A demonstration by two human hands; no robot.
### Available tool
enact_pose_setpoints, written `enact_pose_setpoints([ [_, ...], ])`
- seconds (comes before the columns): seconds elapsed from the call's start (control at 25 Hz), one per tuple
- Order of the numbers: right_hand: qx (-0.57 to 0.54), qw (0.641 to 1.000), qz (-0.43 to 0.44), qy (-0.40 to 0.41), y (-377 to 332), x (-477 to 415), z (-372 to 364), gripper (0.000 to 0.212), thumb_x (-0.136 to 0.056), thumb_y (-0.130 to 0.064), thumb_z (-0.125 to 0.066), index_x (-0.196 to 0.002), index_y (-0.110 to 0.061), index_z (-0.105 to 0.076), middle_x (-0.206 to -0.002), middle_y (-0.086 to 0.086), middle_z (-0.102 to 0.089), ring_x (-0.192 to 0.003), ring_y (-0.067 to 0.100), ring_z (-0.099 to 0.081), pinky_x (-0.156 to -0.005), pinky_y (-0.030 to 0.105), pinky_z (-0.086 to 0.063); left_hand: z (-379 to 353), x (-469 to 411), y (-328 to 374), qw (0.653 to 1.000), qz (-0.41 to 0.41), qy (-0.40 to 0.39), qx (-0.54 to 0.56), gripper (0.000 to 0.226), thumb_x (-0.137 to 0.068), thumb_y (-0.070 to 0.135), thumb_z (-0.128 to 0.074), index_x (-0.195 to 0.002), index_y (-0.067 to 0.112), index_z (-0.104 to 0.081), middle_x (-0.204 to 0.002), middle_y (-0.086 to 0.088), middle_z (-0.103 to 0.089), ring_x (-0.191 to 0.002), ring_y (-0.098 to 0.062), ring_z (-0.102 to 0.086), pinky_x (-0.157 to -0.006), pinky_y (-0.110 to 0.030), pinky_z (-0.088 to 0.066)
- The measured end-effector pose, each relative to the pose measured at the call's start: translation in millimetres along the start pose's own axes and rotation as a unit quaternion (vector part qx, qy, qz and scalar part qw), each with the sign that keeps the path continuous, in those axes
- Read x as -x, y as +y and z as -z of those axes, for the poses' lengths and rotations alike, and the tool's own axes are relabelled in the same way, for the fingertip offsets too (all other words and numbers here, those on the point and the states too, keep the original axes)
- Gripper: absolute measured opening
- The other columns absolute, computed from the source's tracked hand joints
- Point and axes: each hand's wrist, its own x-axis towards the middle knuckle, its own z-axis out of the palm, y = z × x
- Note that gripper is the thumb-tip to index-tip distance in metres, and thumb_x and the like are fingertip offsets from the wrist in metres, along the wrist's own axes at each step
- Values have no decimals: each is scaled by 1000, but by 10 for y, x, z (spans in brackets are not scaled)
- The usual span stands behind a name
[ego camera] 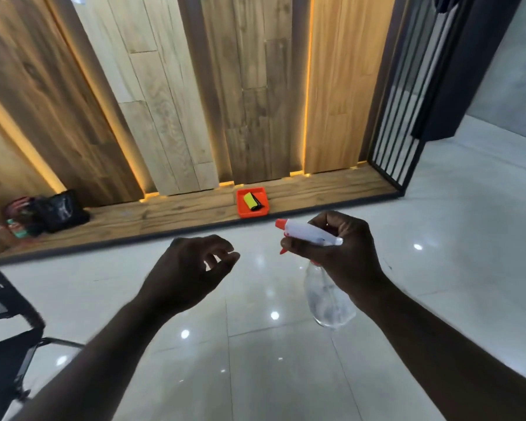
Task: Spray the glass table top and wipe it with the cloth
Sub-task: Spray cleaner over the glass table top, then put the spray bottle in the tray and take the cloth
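Seemingly barely begun: right hand (345, 253) grips the spray bottle (324, 294), left hand (189, 268) hangs loosely curled, empty; spraying and wiping remain.

Clear spray bottle (327, 302) with white-red head; orange tray (242, 209); yellow cloth (249, 200)

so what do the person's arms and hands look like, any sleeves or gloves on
Both hands are bare: the left hand and right hand wear no gloves, and no rings, watch or bands show. The left forearm and right forearm are uncovered as far as the frame reaches; no sleeve is in view.
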Motion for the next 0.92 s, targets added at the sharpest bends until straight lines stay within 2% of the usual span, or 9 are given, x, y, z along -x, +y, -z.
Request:
enact_pose_setpoints([
  [0.16, 70, 995, 70, -16, 278, -965, -185, 46, -69, -63, -87, -77, -19, -73, -69, -10, -71, -71, 10, -71, -60, 19, -54, -31, -474, -374, 994, 78, 66, 35, 23, -93, 41, -75, -110, 26, -77, -81, 29, -69, -81, 7, -69, -69, -18, -57],
  [0.2, 84, 994, 74, -7, 448, -1235, -314, 42, -71, -62, -87, -76, -24, -70, -70, -11, -70, -70, 8, -71, -60, 19, -57, -92, -627, -581, 991, 93, 84, 38, 23, -92, 41, -75, -110, 26, -76, -82, 29, -70, -81, 6, -70, -70, -19, -58],
  [0.32, 92, 994, 59, -10, 1075, -2051, -778, 33, -77, -51, -92, -78, -29, -68, -72, -11, -71, -68, 13, -72, -62, 33, -65, -383, -1382, -1283, 985, 115, 110, 64, 26, -90, 41, -77, -112, 26, -76, -88, 24, -74, -83, 3, -71, -69, -14, -57],
  [0.48, 53, 998, 7, -14, 1706, -3159, -1272, 25, -79, -44, -94, -71, -36, -72, -67, -14, -73, -63, 13, -69, -59, 35, -59, -447, -2989, -2014, 995, 81, 19, 53, 48, -89, 58, -64, -122, 23, -72, -103, 16, -76, -85, 3, -71, -72, -20, -61],
  [0.6, 71, 997, -7, -30, 1993, -4192, -1474, 27, -82, -39, -94, -71, -40, -69, -63, -21, -66, -63, 6, -64, -58, 9, -43, -363, -4329, -2350, 998, 45, -41, 13, 48, -92, 57, -64, -125, 23, -70, -109, 9, -76, -89, 1, -70, -75, -34, -64],
  [0.64, 81, 996, -12, -35, 2077, -4497, -1529, 25, -83, -41, -93, -74, -35, -71, -64, -18, -66, -64, 6, -63, -58, 7, -41, -376, -4738, -2460, 998, 41, -51, 7, 43, -93, 55, -68, -124, 25, -71, -107, 10, -76, -88, 0, -70, -75, -35, -64],
  [0.72, 80, 996, -32, -38, 2372, -5089, -1653, 24, -81, -47, -86, -78, -28, -72, -67, -10, -67, -66, 9, -63, -57, 9, -41, -549, -5499, -2767, 996, 35, -77, -5, 38, -94, 51, -71, -123, 26, -70, -106, 11, -76, -88, -2, -71, -75, -36, -63],
  [0.84, 87, 995, -44, -35, 3139, -5994, -1920, 19, -73, -50, -72, -71, -32, -64, -61, -9, -58, -60, 6, -58, -53, 10, -39, -1206, -6397, -3409, 987, 63, -145, 9, 37, -95, 43, -74, -124, 21, -70, -109, 7, -75, -91, -6, -71, -80, -41, -64],
  [0.92, 122, 989, -65, -52, 3757, -6600, -2127, 17, -81, -42, -80, -77, -28, -73, -64, -9, -64, -61, 9, -62, -52, 24, -48, -1698, -6888, -3923, 976, 117, -183, 29, 35, -94, 39, -76, -122, 19, -71, -107, 7, -76, -88, -5, -71, -81, -42, -64],
])
